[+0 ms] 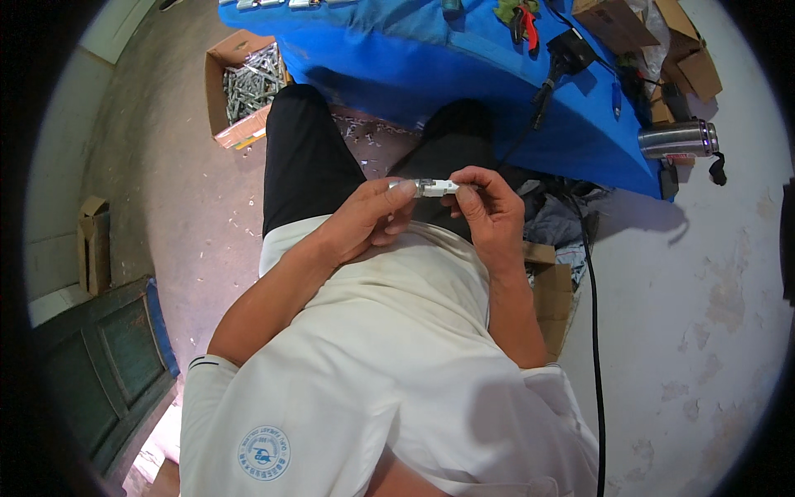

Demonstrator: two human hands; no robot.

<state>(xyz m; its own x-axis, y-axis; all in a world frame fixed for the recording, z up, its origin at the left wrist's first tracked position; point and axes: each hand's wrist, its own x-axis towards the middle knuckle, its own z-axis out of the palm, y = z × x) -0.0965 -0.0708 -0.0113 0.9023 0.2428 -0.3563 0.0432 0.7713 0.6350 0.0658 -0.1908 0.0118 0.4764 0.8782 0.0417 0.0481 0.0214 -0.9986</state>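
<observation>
Above my lap, a slim, small piece with a white body and a clear greyish section [436, 188] is held level between both hands. My left hand [373, 215] pinches its left end with thumb and fingers. At the other end, my right hand [494, 217] has its thumb and forefinger closed on the white part. The fingers cover both tips, and the piece is too small for me to tell its exact kind.
A blue-covered table [397, 62] stands ahead, with red-handled pliers [527, 29], a black plug adapter [571, 51], a blue pen [616, 98] and a steel flask [679, 139]. A cardboard box [217, 91] of metal pieces sits left. A black cable [593, 331] hangs right.
</observation>
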